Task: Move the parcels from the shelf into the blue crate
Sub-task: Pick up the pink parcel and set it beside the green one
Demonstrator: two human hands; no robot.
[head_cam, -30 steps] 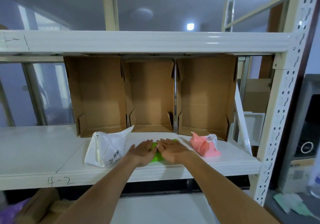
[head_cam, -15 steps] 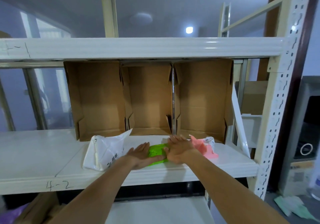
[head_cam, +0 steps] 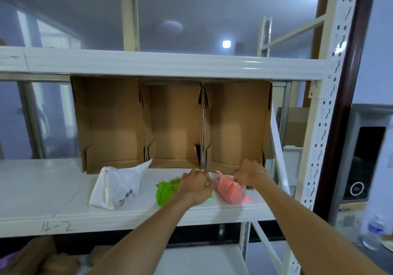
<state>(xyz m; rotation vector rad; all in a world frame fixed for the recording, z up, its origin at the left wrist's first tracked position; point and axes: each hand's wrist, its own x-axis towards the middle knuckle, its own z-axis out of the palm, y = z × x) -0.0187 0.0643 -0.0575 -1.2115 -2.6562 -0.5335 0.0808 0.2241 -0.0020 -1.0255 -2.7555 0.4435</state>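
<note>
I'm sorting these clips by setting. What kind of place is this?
Probably a storeroom or parcel-sorting area: metal racking with a hand-marked shelf, open cardboard boxes as bins, and bagged parcels.

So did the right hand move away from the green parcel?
Yes. The right hand slid right along the shelf, off the green parcel and onto the pink parcel, now below the rightmost cardboard box rather than the middle one.

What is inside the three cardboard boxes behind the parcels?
All three cardboard boxes look empty. The right hand covers a small part of the right one's front edge.
</note>
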